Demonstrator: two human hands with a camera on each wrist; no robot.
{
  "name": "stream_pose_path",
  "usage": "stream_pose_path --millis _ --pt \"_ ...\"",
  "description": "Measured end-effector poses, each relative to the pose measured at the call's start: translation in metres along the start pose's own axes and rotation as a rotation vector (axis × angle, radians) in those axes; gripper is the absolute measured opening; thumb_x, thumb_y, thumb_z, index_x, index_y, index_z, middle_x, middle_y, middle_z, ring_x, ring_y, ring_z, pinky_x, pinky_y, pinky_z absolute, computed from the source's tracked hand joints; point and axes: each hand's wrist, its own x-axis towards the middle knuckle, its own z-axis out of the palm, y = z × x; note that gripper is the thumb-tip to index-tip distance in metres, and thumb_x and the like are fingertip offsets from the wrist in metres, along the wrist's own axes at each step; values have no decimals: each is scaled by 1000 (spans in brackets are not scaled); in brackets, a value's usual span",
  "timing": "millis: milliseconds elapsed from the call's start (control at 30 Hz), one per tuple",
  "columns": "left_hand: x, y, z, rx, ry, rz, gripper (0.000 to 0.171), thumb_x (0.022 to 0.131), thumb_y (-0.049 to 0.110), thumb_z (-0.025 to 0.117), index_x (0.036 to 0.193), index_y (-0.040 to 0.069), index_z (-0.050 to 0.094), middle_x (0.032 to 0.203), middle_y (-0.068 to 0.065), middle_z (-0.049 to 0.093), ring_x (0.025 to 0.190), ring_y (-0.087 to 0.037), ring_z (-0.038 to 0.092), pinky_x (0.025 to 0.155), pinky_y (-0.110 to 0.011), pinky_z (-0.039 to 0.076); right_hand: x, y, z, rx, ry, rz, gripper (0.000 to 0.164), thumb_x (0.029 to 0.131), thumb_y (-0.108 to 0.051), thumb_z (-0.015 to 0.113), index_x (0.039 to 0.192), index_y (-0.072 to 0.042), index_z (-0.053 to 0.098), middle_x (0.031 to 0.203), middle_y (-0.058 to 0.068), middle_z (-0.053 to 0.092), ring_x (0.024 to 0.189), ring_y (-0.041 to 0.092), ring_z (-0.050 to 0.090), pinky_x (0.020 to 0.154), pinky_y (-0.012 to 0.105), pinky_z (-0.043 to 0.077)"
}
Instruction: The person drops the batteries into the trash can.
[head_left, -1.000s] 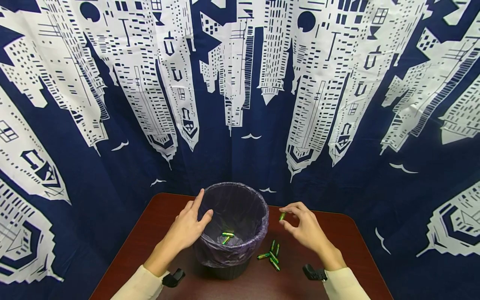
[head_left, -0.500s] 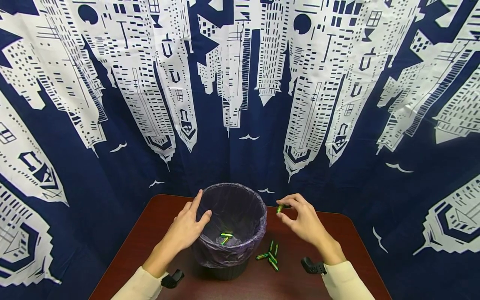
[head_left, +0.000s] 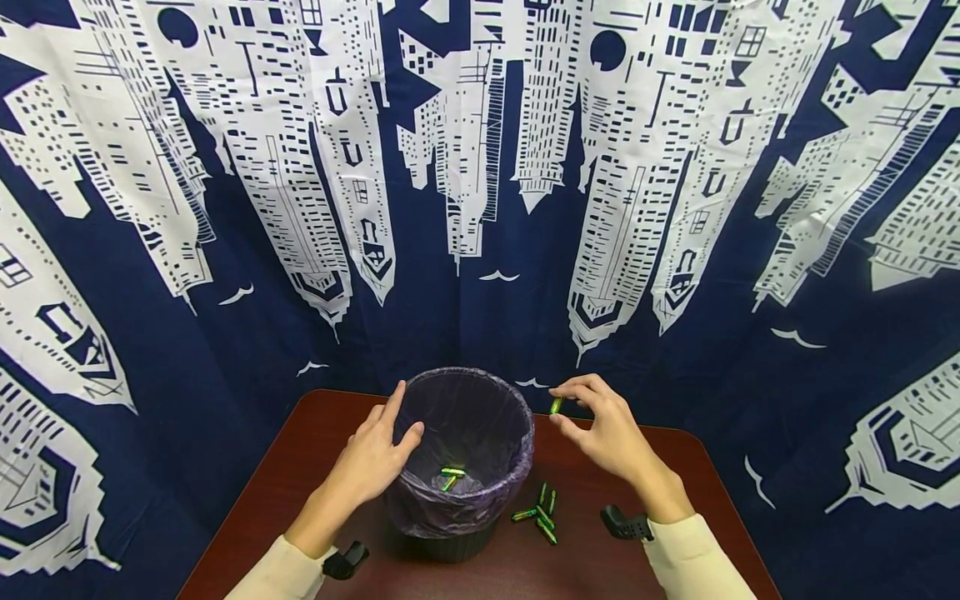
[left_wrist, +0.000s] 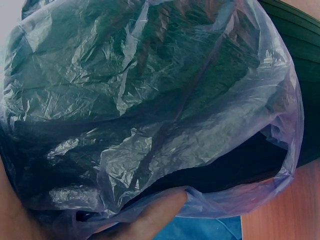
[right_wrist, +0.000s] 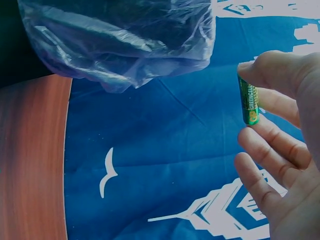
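My right hand [head_left: 611,429] pinches a small green and gold battery [right_wrist: 249,101] between thumb and fingertips, just right of the bin and above the table. In the right wrist view the battery stands nearly upright, its label facing the camera. My left hand [head_left: 371,454] lies at the left rim of the dark bin [head_left: 450,546], index finger straight along the edge and thumb over the opening. A thin purple bag [left_wrist: 200,125] lines the bin and folds over its rim. Two batteries [head_left: 452,472] lie at the bottom inside. Several more batteries [head_left: 546,525] lie on the table to its right.
The reddish-brown table [head_left: 622,558] has rounded far corners. Close behind it hangs a dark blue cloth [head_left: 420,325] with a white city print, which also spreads along both sides. Black wrist straps [head_left: 626,523] sit over cream sleeves [head_left: 697,558].
My right hand, with the battery in it, has risen slightly and shifted a little left towards the bin. My left hand stays at the rim. The batteries on the table and in the bin lie unmoved.
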Motion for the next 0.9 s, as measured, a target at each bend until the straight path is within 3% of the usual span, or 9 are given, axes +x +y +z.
stream_pose_path --millis 167,433,900 --pt "-1 0 0 1 0 -2 85 117 46 65 187 18 26 169 -30 57 139 -56 73 112 -79 60 6 -5 -5 2 -1 -11 36 92 -8 97 126 -11 87 130 5 78 115 25 78 93 52 69" --pt "-1 1 -1 -1 -3 -4 85 117 46 64 188 18 25 171 -30 56 141 -56 71 113 -80 59 21 -18 -7 4 4 -33 37 93 -12 98 128 -12 87 131 3 78 118 23 78 97 41 67" --pt "-2 0 -1 -1 1 -3 85 117 47 65 187 17 28 169 -30 57 139 -56 73 112 -79 60 43 -38 -2 61 -18 -63 35 95 -9 96 129 -13 87 133 5 77 125 28 79 103 54 69"
